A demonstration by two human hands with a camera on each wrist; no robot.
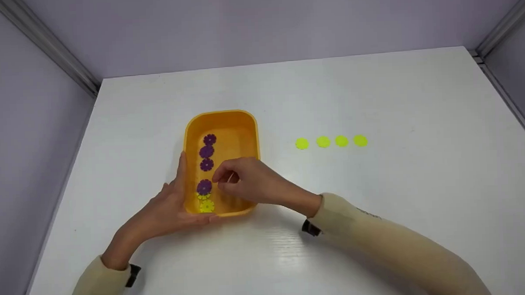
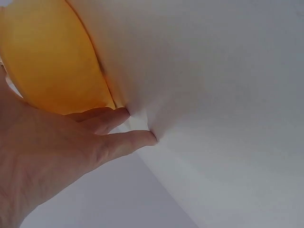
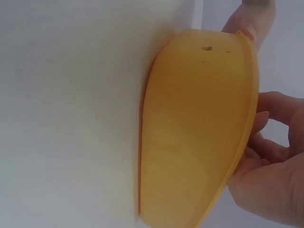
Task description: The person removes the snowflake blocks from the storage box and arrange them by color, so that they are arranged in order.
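Note:
An orange tray (image 1: 244, 135) stands on the white table (image 1: 374, 95). Inside it three purple flower-shaped pieces (image 1: 206, 152) lie in a line, with a fourth purple flower piece (image 1: 203, 187) below them and two yellow flower pieces (image 1: 207, 206) at the near end. My right hand (image 1: 222, 178) reaches into the tray, thumb and forefinger pinched at the edge of the fourth purple piece. My left hand (image 1: 175, 205) rests against the tray's near left corner, thumb up the side wall, straight fingers (image 2: 118, 140) along its base. The wrist views show only the tray's outer wall (image 3: 199, 128).
Several yellow-green round discs (image 1: 331, 141) lie in a row on the table, right of the tray. Grey walls enclose the table at the back and on both sides. Bare tabletop lies beyond the tray and to the far right.

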